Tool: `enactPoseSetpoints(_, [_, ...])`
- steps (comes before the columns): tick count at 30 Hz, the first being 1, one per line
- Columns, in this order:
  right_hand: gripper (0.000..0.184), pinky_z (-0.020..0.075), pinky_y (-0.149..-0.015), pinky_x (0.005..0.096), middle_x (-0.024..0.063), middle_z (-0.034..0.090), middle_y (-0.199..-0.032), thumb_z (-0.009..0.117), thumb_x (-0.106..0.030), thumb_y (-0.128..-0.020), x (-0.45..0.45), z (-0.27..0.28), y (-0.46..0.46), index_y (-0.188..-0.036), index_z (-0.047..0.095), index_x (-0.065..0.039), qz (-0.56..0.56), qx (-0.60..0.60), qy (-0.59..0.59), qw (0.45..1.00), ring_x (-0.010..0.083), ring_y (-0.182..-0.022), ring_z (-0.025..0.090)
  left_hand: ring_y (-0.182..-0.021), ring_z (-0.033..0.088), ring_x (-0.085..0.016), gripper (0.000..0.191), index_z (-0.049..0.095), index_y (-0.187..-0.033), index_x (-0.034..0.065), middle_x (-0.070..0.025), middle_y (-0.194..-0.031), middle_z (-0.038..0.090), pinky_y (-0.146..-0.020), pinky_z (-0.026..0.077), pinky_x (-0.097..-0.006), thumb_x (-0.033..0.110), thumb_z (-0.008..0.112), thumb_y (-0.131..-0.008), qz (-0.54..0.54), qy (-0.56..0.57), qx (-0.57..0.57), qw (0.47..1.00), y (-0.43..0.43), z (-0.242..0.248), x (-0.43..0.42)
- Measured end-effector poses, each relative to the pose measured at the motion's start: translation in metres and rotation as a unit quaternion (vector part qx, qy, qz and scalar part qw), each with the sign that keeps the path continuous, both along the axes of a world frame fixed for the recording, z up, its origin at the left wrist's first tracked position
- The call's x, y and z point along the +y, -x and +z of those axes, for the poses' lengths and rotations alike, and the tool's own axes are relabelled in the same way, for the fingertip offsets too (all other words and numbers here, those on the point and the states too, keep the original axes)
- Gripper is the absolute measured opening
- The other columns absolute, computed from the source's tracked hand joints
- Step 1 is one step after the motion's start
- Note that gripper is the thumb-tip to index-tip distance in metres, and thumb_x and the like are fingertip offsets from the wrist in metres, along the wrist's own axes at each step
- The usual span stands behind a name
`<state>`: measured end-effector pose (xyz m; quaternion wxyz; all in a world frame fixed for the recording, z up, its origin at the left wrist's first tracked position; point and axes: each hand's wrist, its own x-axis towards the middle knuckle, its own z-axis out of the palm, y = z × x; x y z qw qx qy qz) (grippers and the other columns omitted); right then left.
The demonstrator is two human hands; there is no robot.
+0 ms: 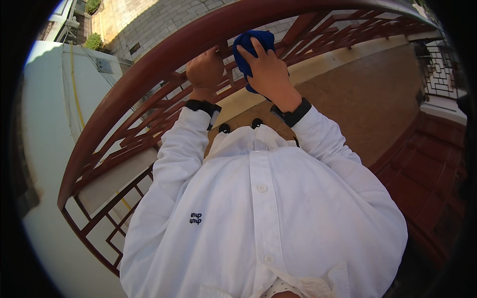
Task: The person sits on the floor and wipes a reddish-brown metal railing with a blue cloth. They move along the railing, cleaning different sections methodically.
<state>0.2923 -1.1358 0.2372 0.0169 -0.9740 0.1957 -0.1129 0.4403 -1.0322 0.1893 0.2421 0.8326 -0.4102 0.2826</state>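
A dark red railing with a thick rounded handrail curves across the space before me. My left hand is curled into a fist at the lattice bars just below the handrail, and its fingertips are mostly hidden behind the hand. To the right of it, my right hand holds a bunched blue cloth with its fingers spread over it. The cloth is against the inner side of the lattice, and part of it hangs below the palm. Both wrists wear black bands.
Below me is a brown floor bordered by a pale ledge along the railing's foot. Dark red panelled woodwork stands at the right. Beyond the railing lie grey paving and a pale wall with a yellow pipe.
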Motion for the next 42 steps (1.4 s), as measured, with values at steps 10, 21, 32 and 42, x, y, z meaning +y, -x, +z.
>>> enactPoseSetpoints(10, [0.059,0.0571,-0.067,0.0379,0.0086,0.050,-0.142,0.079,-0.025,-0.077,-0.012,0.009,-0.039,-0.132,0.062,-0.021,0.052,0.039,0.039,0.997,0.0301,-0.091,0.064,-0.068,0.069,-0.020,0.006,0.068,-0.087,0.0176,-0.0007,-0.073,0.070,-0.063,0.052,-0.0324,0.022,0.067,-0.083,-0.017,-0.010,0.016,1.000,0.005,0.007,0.000])
enactPoseSetpoints(21, [0.069,0.0587,-0.074,0.0366,0.0031,0.047,-0.146,0.079,-0.011,-0.071,-0.001,0.012,-0.003,-0.135,0.058,-0.026,0.075,0.013,0.052,0.996,0.0277,-0.089,0.062,-0.079,0.071,-0.021,0.010,0.065,-0.094,0.0144,-0.0013,-0.083,0.071,-0.070,0.054,-0.0345,0.017,0.065,-0.085,-0.034,-0.007,0.034,0.999,0.004,0.007,0.000])
enactPoseSetpoints(32, [0.077,0.0596,-0.076,0.0418,-0.0011,0.047,-0.149,0.076,-0.021,-0.079,-0.036,-0.001,0.001,-0.147,0.043,-0.034,-0.049,0.018,0.035,0.998,0.0305,-0.100,0.066,-0.074,0.070,-0.022,0.008,0.062,-0.091,0.0160,-0.0009,-0.080,0.069,-0.067,0.054,-0.0350,0.015,0.063,-0.084,-0.045,0.017,0.005,0.999,-0.002,0.000,-0.002])
enactPoseSetpoints(42, [0.073,0.0495,-0.099,0.0478,0.0084,0.046,-0.150,0.066,-0.027,-0.081,-0.085,-0.043,0.028,-0.149,0.040,-0.028,-0.235,-0.103,-0.172,0.951,0.0345,-0.126,0.055,-0.086,0.067,-0.027,0.010,0.062,-0.094,0.0136,-0.0062,-0.088,0.068,-0.073,0.052,-0.0415,0.012,0.061,-0.085,-0.106,0.001,0.083,0.991,-0.005,0.005,0.009])
